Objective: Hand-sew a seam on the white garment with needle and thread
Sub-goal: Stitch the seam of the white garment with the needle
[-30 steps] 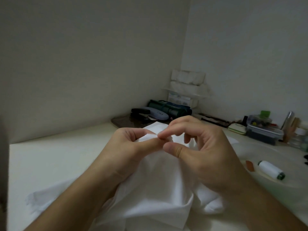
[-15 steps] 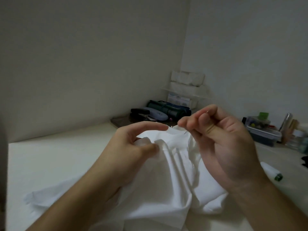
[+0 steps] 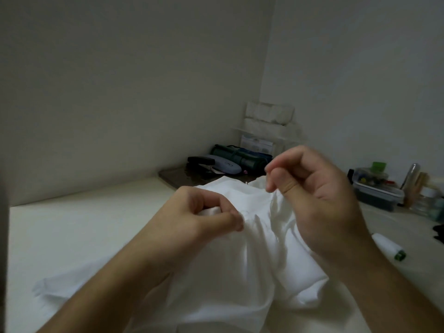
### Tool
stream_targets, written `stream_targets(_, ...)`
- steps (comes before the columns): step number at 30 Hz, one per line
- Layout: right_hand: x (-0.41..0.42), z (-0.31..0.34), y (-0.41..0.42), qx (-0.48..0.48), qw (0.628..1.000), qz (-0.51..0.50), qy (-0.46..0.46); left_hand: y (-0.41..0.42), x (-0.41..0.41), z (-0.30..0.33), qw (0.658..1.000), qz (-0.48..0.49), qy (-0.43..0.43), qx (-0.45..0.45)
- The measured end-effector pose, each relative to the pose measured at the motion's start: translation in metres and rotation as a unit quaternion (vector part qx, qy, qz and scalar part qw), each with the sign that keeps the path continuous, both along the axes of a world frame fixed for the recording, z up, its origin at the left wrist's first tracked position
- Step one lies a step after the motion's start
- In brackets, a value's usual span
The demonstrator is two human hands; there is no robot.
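The white garment [image 3: 242,267] lies bunched on the pale table in front of me. My left hand [image 3: 204,217] pinches a fold of its upper edge between thumb and curled fingers. My right hand [image 3: 312,188] hovers just above the cloth to the right, thumb and forefinger pressed together as on a needle; needle and thread are too thin and dim to make out. A white thread spool [image 3: 388,246] with a green end lies on the table to the right of my right wrist.
At the back corner sit a dark tray [image 3: 177,177], a black stapler [image 3: 200,162], a grey glasses case [image 3: 224,163] and a green roll [image 3: 240,155]. A clear box of sewing bits [image 3: 374,188] and jars stand at the right. Walls close in behind.
My right hand drew away from the left, rising up and to the right. My left hand closed its finger back down onto the fold of cloth.
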State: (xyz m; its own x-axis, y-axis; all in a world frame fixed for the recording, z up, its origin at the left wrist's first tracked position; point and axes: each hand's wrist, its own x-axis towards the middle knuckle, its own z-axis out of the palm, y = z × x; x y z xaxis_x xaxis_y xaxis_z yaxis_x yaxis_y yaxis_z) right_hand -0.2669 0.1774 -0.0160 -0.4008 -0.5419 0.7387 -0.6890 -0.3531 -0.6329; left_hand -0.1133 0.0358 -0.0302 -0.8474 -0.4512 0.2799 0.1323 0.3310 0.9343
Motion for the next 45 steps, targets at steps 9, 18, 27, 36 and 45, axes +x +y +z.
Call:
stream_targets(9,0.002,-0.007,-0.005,0.136,0.986,0.004,0.093,-0.001,0.004,0.005,0.995,-0.006,0.055,0.088)
stream_targets(18,-0.007,-0.003,-0.003,0.144,0.973,-0.175,-0.035,-0.002,0.006,0.007,0.989,0.029,0.091,0.116)
stream_targets(27,-0.015,-0.003,-0.004,0.239,0.933,-0.257,-0.082,-0.005,0.008,0.009,0.983,0.040,0.129,0.125)
stream_targets(36,-0.021,-0.003,-0.002,0.256,0.917,-0.297,-0.074,-0.007,0.007,0.007,0.977,0.055,0.135,0.153)
stream_targets(45,-0.033,0.003,0.002,0.132,0.940,-0.283,-0.136,-0.011,0.006,0.005,0.975,0.103,0.141,0.138)
